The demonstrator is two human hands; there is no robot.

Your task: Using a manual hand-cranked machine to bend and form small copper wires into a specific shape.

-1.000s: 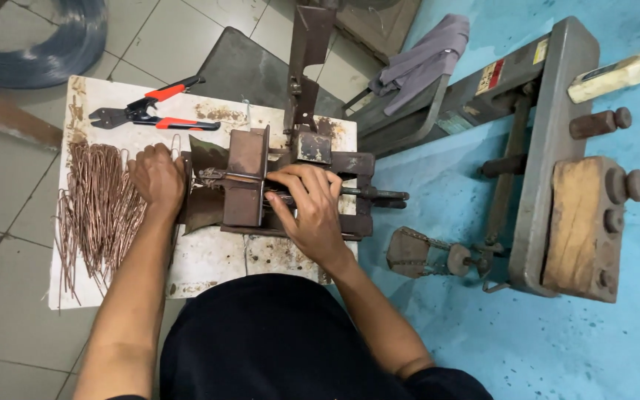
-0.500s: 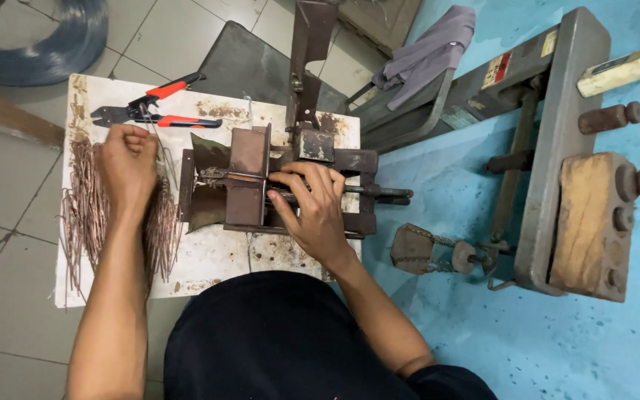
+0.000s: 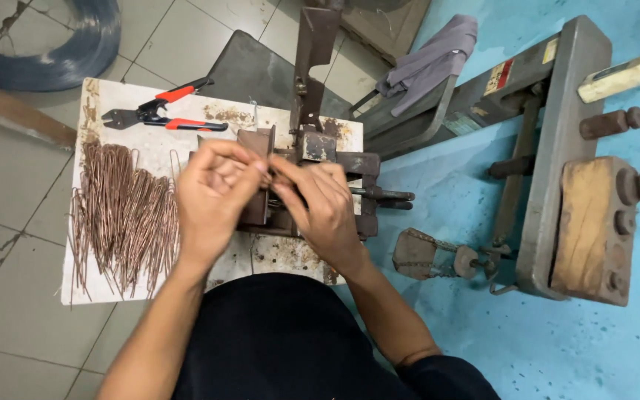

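My left hand (image 3: 212,196) and my right hand (image 3: 320,207) meet fingertip to fingertip just above a rusty brown metal bending jig (image 3: 350,167). Both pinch a thin copper-coloured bent wire that barely shows between the fingers. The jig stands on a stained white board (image 3: 112,100), and its tall metal lever (image 3: 312,52) rises behind my hands. A pile of several long hairpin-shaped copper wires (image 3: 124,215) lies on the board just left of my left hand.
Red-handled cutters (image 3: 161,115) lie at the board's far edge. A coil of dark blue wire (image 3: 61,63) sits on the tiles at top left. At right stand a grey metal frame (image 3: 557,148) with a wooden block (image 3: 594,230), and a grey cloth (image 3: 431,59).
My left hand left the wire pile and came back to the jig. My right hand lifted off the jig to meet it. The view shifted slightly.
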